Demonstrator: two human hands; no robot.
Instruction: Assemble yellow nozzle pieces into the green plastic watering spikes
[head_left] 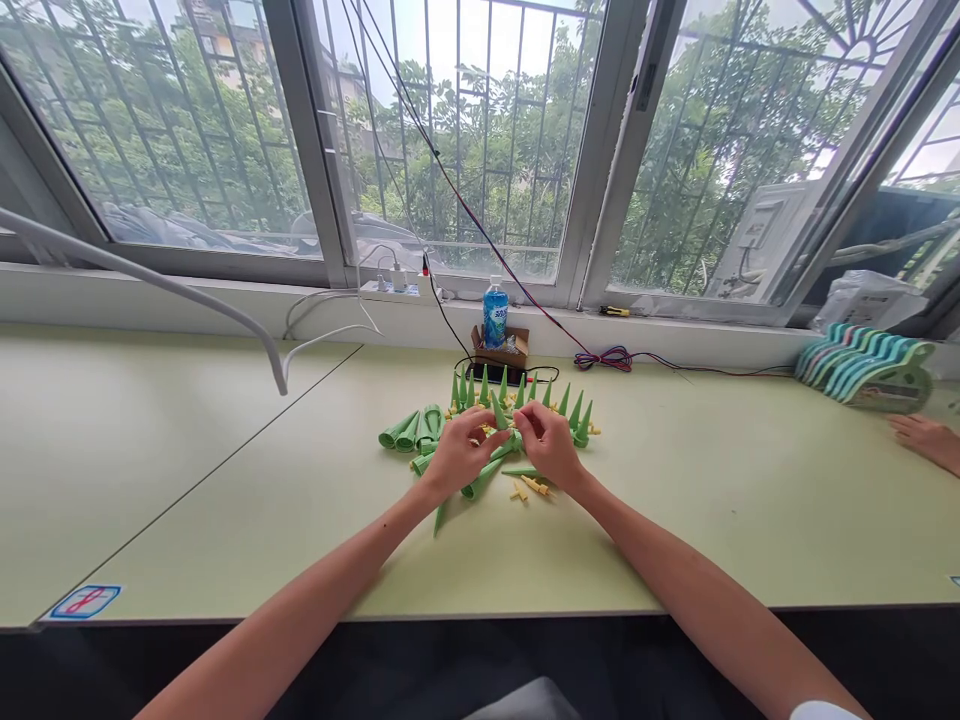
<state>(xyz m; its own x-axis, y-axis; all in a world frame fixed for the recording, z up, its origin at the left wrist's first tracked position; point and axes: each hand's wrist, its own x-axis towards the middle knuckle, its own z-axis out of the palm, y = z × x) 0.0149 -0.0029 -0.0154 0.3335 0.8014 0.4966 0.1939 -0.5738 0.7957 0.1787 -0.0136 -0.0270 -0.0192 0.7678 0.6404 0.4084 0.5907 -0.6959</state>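
Over a group of green plastic parts, my left hand [466, 448] pinches a pointed green plastic cone [498, 410], which stands tip up between the fingers. Close beside it, almost touching, my right hand [549, 442] is closed with its fingertips together at the cone's base; what they hold is too small and hidden to name. Behind both hands runs a row of upright green cones [576, 412] with yellow bits at their bases. More green cones [430, 424] lie on their sides by my left hand. Small yellow plastic pieces [537, 486] lie in front of my right hand.
A blue liquid bottle [495, 314] stands in a cardboard box [513, 346], with a dark phone-like device [491, 375] before it. Coiled cable [604, 358] lies at the back. Teal hangers [862, 368] are stacked right, near another person's hand [928, 438]. A white tube [225, 308] hangs over the left.
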